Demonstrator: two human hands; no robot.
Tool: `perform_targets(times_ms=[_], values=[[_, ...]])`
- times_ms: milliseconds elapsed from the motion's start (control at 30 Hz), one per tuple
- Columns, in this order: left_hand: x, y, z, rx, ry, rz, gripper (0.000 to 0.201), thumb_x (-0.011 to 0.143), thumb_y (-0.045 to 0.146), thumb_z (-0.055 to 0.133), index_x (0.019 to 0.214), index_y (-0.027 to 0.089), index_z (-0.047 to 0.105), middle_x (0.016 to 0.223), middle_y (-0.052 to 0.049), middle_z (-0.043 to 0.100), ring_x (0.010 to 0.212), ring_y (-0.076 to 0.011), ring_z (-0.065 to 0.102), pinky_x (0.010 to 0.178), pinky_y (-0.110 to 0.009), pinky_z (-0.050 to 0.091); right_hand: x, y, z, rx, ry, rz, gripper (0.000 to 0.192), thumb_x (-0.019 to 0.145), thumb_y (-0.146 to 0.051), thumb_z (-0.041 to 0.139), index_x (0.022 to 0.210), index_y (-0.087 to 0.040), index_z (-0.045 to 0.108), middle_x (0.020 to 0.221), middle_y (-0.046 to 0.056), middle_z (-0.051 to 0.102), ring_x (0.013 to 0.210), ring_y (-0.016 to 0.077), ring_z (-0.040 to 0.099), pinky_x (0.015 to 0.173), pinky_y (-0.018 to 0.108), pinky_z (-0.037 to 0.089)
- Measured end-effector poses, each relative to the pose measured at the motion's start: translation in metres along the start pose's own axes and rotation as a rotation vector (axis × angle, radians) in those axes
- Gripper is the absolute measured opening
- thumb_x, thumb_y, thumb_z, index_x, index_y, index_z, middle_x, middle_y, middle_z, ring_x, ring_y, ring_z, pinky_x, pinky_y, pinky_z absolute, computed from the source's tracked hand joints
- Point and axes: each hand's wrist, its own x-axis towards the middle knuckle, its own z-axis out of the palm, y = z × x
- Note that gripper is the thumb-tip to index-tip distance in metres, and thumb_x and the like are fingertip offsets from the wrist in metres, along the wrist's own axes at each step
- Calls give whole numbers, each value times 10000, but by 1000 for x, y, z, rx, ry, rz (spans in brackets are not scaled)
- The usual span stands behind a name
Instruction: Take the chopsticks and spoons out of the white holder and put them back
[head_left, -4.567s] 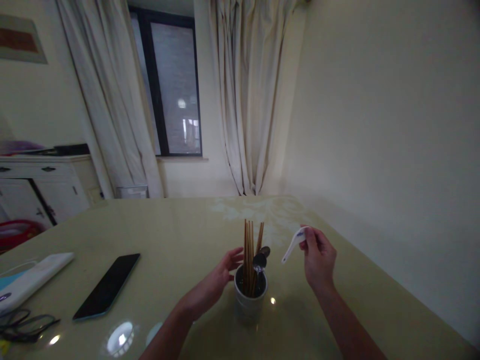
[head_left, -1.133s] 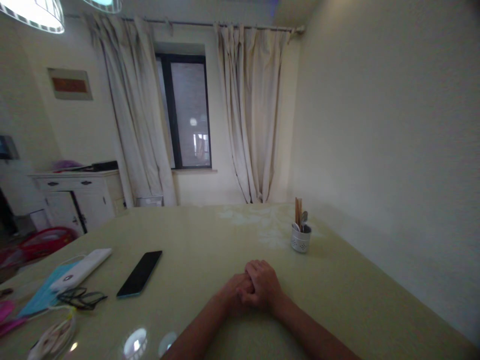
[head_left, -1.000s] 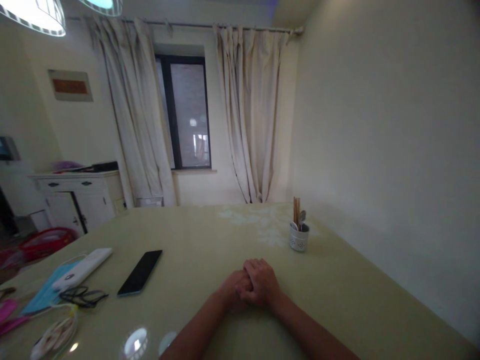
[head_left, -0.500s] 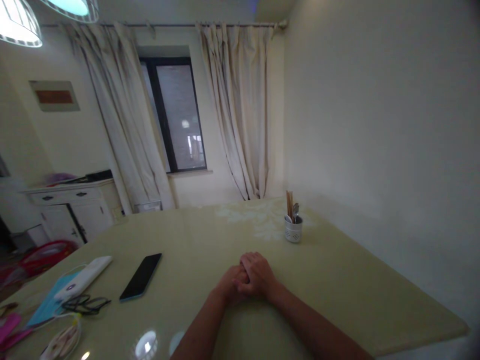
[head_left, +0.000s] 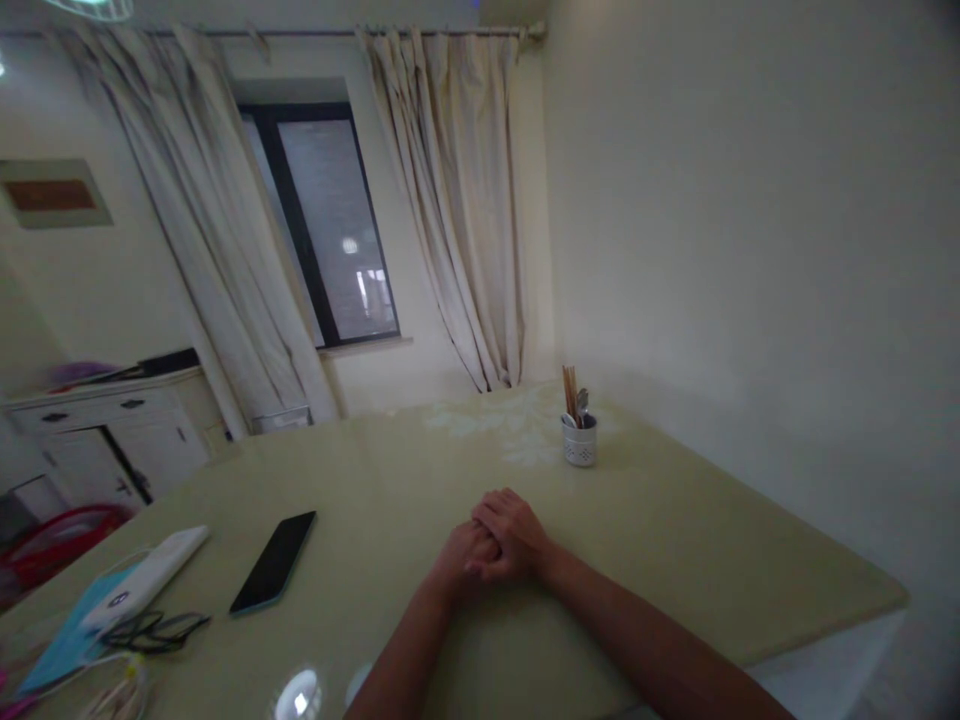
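A black phone [head_left: 273, 562] lies flat on the glossy, pale green surface [head_left: 675, 540], left of the hands and well apart from them. Farther left sit a white oblong box [head_left: 144, 580], dark-rimmed glasses [head_left: 154, 630] and a blue face mask [head_left: 56, 645], near the left edge. Nothing stands between the hands and the cup [head_left: 579, 441], a small white round holder with punched holes, far and to the right, close to the wall. Thin wooden chopsticks [head_left: 568, 390] and a metal spoon [head_left: 582, 402] stand upright in it. Long cream curtains [head_left: 465, 210] hang in folds beside a dark window [head_left: 322, 230].

The left hand [head_left: 463, 552] and the right hand [head_left: 511, 530] rest together on the surface, near the middle, fingers clasped around each other and holding nothing.

Against the picture a few seconds back, the cup no longer stands between the hands but well away, and the white spoon the right hand held then is gone from it. Over the last second the hands have stayed clasped.
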Motion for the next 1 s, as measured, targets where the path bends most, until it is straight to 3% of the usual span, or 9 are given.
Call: perform_targets(times_ms=[200,300,400,633,767,833,933,967,1000], values=[[3,-10,15,55,27,140,290,954,204,609,1201,218,760,1161,-80,816,1111,-242,729,974,-352,596,-4,-2,3,17,56,-7,770,750,-926,613,1003,-202,683,869,76,688,798,245,610,819,397,467],[-3,-14,27,93,47,183,294,961,238,609,1218,225,751,1168,-71,815,1091,-249,727,970,-350,592,-5,-3,5,46,3,-7,791,746,-904,645,1102,-201,708,882,72,710,791,240,634,817,391,485],[-13,-14,30,57,64,163,277,965,250,607,1198,228,756,1101,-65,823,1010,-239,736,941,-329,598,-6,-2,7,74,-76,8,831,702,-941,633,1034,-184,716,836,68,715,745,239,644,788,387,506],[-19,-6,16,9,178,204,249,989,217,556,1102,247,776,972,-76,826,899,-236,765,918,-351,636,0,-5,15,155,-58,33,840,679,-1011,543,943,-219,631,822,76,688,728,254,613,792,422,511],[-25,1,-3,-3,260,139,331,1011,251,540,1288,280,719,1119,-81,821,1080,-244,762,1095,-416,574,3,7,-12,175,-28,-84,737,815,-904,562,1122,-238,631,980,98,710,895,288,646,909,451,498],[-31,0,-13,9,296,16,416,1020,245,510,1409,291,650,1286,-84,780,1246,-239,708,1172,-430,522,2,28,-40,146,190,21,677,915,-812,525,1296,-255,575,1186,134,680,1097,330,630,1006,495,469],[-39,-9,-21,-3,402,-178,375,1027,283,501,1344,320,698,1256,-53,796,1228,-229,723,1140,-425,556,-6,77,-79,-13,736,480,493,1052,-589,451,1388,-233,505,1296,158,578,1222,342,554,1070,548,429],[-41,-14,-21,-16,439,-237,347,1026,312,508,1295,318,726,1211,-52,810,1182,-235,744,1102,-429,585,-11,95,-88,-60,831,599,510,1048,-584,463,1396,-213,498,1297,167,561,1211,341,549,1056,551,440],[-43,-18,-20,-34,468,-293,331,1024,338,508,1254,310,745,1174,-54,820,1136,-239,761,1057,-429,612,-17,112,-93,-100,844,680,575,1022,-619,494,1404,-188,494,1299,179,557,1215,349,544,1061,567,438]])
